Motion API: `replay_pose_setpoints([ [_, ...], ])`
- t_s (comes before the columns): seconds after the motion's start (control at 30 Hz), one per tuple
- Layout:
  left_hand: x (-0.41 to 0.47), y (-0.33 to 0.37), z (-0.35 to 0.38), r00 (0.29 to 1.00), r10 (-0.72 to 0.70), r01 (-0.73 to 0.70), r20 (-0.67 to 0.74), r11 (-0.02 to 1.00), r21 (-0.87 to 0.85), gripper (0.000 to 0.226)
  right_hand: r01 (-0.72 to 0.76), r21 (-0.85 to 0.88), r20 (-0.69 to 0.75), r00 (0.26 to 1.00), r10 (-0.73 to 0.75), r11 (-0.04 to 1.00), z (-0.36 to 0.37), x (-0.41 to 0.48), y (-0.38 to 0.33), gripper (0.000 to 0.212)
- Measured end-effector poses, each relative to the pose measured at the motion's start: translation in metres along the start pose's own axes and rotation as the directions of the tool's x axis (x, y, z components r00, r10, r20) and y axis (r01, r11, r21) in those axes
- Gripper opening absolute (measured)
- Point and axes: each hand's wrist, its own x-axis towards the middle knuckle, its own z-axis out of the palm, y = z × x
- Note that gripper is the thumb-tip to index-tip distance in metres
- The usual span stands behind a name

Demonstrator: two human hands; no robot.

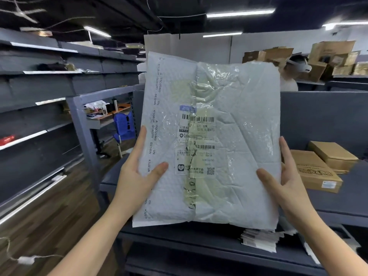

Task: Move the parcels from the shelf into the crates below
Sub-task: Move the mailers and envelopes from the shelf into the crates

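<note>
The left hand gripped the left edge of the white parcel, thumb on its front. The parcel (a taped mailer, label facing the camera) was held upright above the grey shelf. The right hand gripped its right edge likewise; two cardboard boxes lay just beyond.

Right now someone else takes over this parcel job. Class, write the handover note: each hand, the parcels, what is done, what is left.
Left hand grips the white padded parcel by its left edge, thumb in front.
Right hand grips the right edge likewise.
Parcel upright in the air, label facing the camera.
A larger cardboard box and a smaller cardboard box lie on the grey shelf at right.
Done: this parcel is lifted. Left: put it in a crate, then the boxes; no crate clearly shows.
</note>
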Motion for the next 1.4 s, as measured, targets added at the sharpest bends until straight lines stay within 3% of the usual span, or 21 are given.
replay_pose_setpoints([
  [0.13, -0.014, 0.0, -0.002, 0.998, -0.046, 0.047, -0.035, 0.999, 0.023, 0.077, -0.035, -0.014, 0.057, 0.998, 0.035, 0.999, 0.002, -0.006, 0.009, 0.097],
  [0.43, -0.054, -0.015, -0.022, 0.979, -0.175, 0.181, -0.105, 0.982, 0.052, 0.087, -0.071, -0.047, 0.144, 0.987, 0.077, 0.996, 0.025, -0.023, 0.027, 0.074],
  [0.63, -0.062, -0.03, -0.047, 0.967, -0.236, 0.241, -0.094, 0.97, 0.042, 0.083, -0.132, -0.044, 0.201, 0.97, 0.138, 0.99, 0.054, -0.035, 0.037, 0.075],
  [0.83, -0.057, -0.057, -0.073, 0.97, -0.242, 0.243, -0.037, 0.969, 0.032, 0.08, -0.19, -0.068, 0.153, 0.968, 0.198, 0.979, 0.082, -0.045, 0.045, 0.078],
  [1.2, -0.034, -0.142, -0.15, 0.954, -0.221, 0.221, 0.203, 0.975, 0.023, 0.084, -0.258, -0.058, -0.036, 0.966, 0.257, 0.964, 0.181, -0.095, 0.058, 0.068],
  [1.4, -0.049, -0.178, -0.175, 0.91, -0.279, 0.286, 0.308, 0.958, 0.024, 0.086, -0.351, -0.176, -0.137, 0.934, 0.33, 0.92, 0.214, -0.135, 0.07, 0.062],
])
